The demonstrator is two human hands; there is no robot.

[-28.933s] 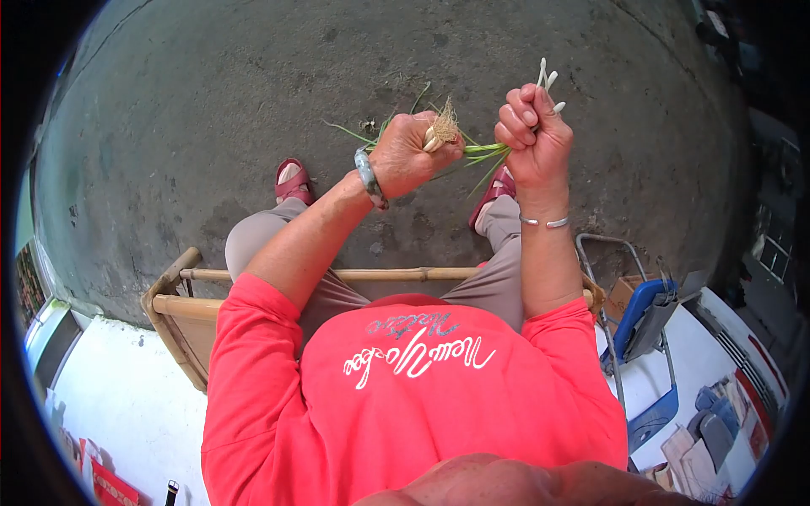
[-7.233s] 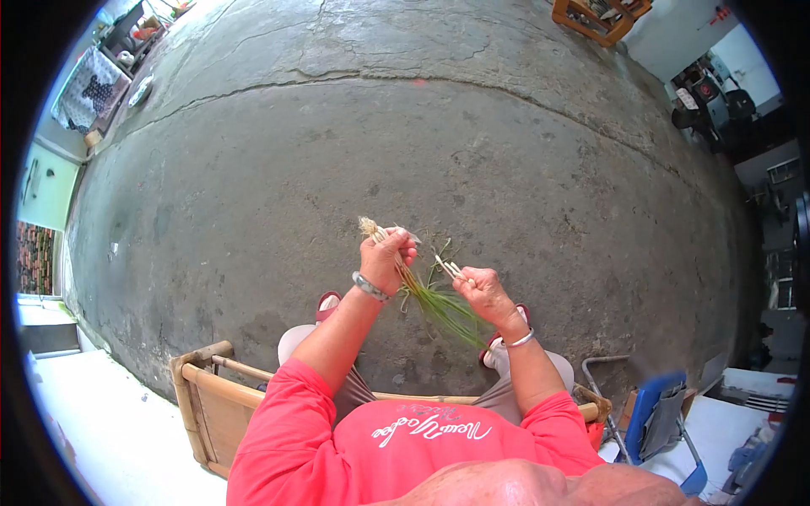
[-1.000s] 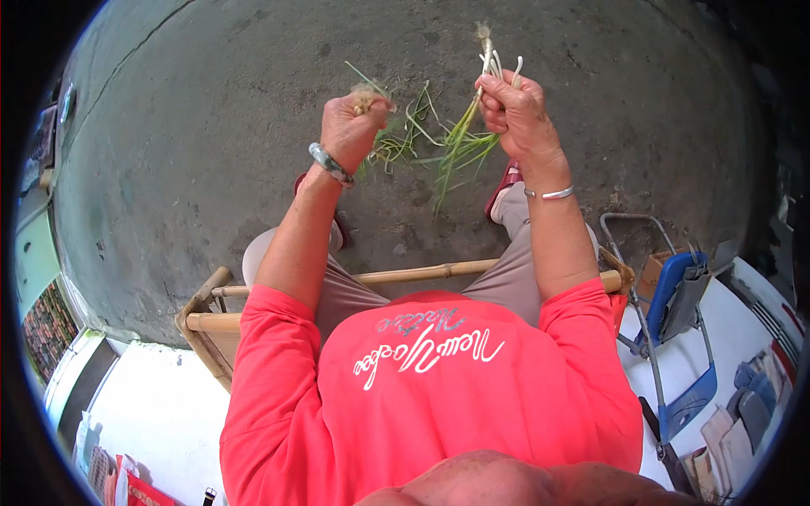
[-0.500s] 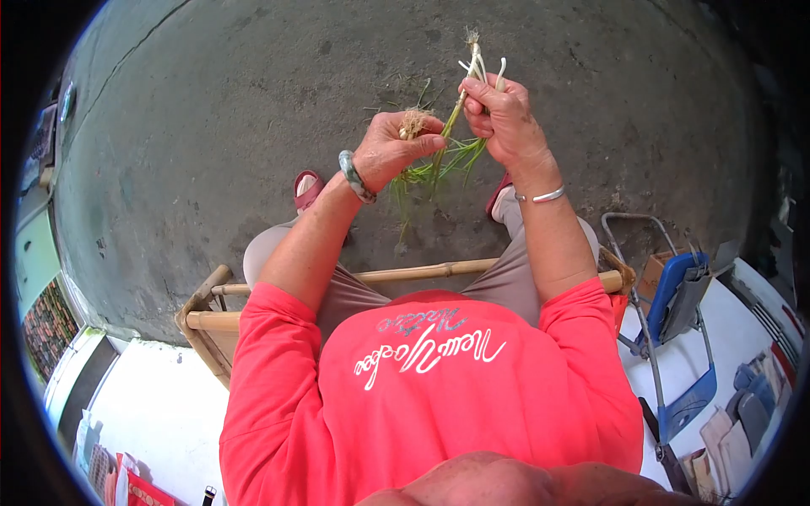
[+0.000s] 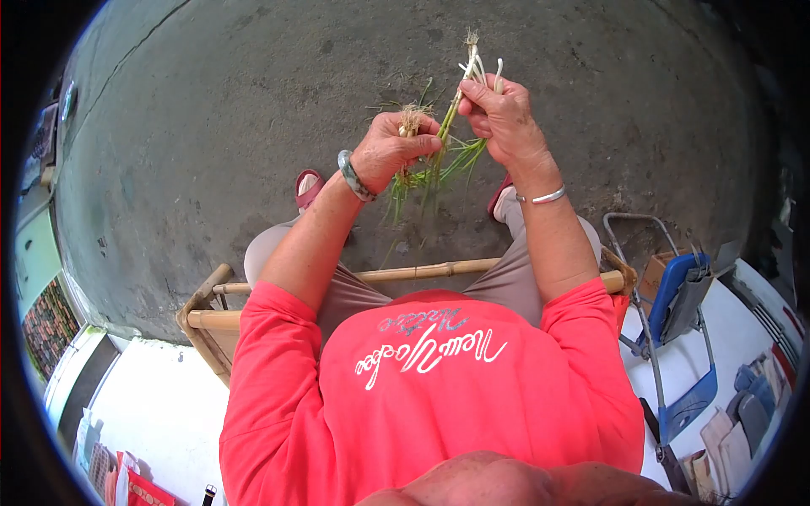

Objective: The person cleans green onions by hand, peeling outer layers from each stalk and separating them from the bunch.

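My left hand [image 5: 395,145], with a mottled bangle at its wrist, is closed around a bunch of spring onions. The tangled pale roots [image 5: 411,118] stick up above its fingers. In my right hand [image 5: 504,120], which wears a silver bangle, are several spring onions [image 5: 473,64] with white stems bared and thin roots at the top. One long stalk [image 5: 450,124] slants down from the right hand toward the left thumb and touches or passes close to it. Green leaves [image 5: 460,158] hang below and between both hands. The fingers hide where the stalks are gripped.
Below the hands is a grey concrete floor [image 5: 253,76], with green scraps [image 5: 413,94] seemingly on it. I sit on a bamboo chair [image 5: 207,320], with my feet in red shoes [image 5: 309,192]. A blue folding metal-frame item [image 5: 675,295] stands at the right.
My left hand has moved slightly left, and its thumb has drawn back a little from the long stalk. My right hand is almost still, with its stems a touch lower.
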